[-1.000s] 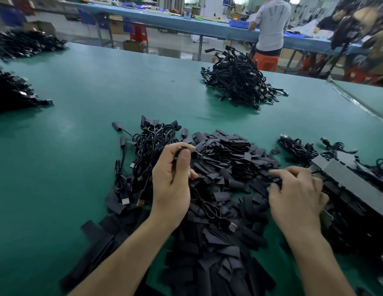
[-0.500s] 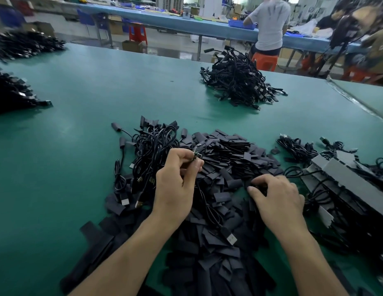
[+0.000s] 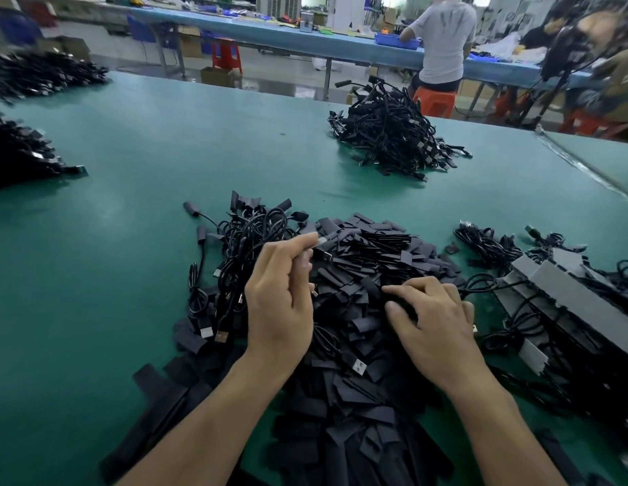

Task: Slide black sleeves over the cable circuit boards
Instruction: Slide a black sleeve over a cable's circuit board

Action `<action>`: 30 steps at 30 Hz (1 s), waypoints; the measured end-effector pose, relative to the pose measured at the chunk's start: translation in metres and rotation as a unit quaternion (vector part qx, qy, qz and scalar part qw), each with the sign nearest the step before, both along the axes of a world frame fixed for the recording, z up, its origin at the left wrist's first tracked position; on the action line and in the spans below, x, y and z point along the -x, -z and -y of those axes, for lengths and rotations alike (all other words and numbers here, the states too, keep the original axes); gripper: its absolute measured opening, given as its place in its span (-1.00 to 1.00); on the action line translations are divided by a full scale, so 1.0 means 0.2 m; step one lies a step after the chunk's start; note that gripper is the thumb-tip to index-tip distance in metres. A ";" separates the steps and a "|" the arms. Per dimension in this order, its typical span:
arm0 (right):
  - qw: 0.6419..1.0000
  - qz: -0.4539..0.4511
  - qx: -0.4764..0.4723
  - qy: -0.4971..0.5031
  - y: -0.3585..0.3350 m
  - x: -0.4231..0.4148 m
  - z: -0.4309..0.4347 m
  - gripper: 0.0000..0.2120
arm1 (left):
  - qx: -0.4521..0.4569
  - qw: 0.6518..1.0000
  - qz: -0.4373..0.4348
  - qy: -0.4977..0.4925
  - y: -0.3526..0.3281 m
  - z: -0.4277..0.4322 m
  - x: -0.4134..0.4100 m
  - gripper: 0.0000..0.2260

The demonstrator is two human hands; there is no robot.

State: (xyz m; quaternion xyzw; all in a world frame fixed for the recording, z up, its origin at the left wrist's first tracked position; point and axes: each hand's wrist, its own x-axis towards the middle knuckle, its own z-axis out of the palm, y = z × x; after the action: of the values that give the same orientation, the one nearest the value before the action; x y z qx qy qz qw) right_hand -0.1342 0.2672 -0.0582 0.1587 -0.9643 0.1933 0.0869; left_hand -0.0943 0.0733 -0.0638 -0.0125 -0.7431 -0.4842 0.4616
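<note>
Left hand (image 3: 281, 303) is up a bit over the green tabletop (image 3: 130, 257), grip closed: thumb + fingers curled round the end of a cable (image 3: 322, 255), w/ a small plug poking out past the fingertips to the right. Can't make out a circuit board on it, too blurry. Right hand (image 3: 435, 320) is palm-down on the sleeve pile (image 3: 368, 254), fingers bent, and its grip looks like thumb & index pinching one black sleeve (image 3: 403, 301) on top of the pile, approx mid-heap. The pile is a big heap of flat black pieces right in front, running down to the bottom edge. Just left of it, touching, is a tangle of cables (image 3: 249, 240) w/ USB plugs sticking out. Right side: grey trays (image 3: 565, 285) w/ more cables looped over them. Further back, well apart, sits another cable heap (image 3: 386, 135), plus dark heaps (image 3: 21, 152) at the left edge. Bg: a person (image 3: 442, 40) in a light tee on an orange stool (image 3: 433, 100) at a 2nd, blue tabletop (image 3: 270, 33).
</note>
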 end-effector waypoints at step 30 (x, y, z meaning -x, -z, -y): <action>0.887 0.091 0.444 -0.093 -0.03 -0.05 0.10 -0.77 | 0.053 0.969 0.203 0.129 0.02 0.00 0.01 -0.77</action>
State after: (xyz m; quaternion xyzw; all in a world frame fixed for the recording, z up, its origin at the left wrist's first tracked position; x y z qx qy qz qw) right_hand -0.1247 0.2476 -0.0516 0.1746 -0.7623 0.6219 0.0414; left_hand -0.0958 0.0731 -0.0686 -0.0345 -0.8379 -0.4920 0.2338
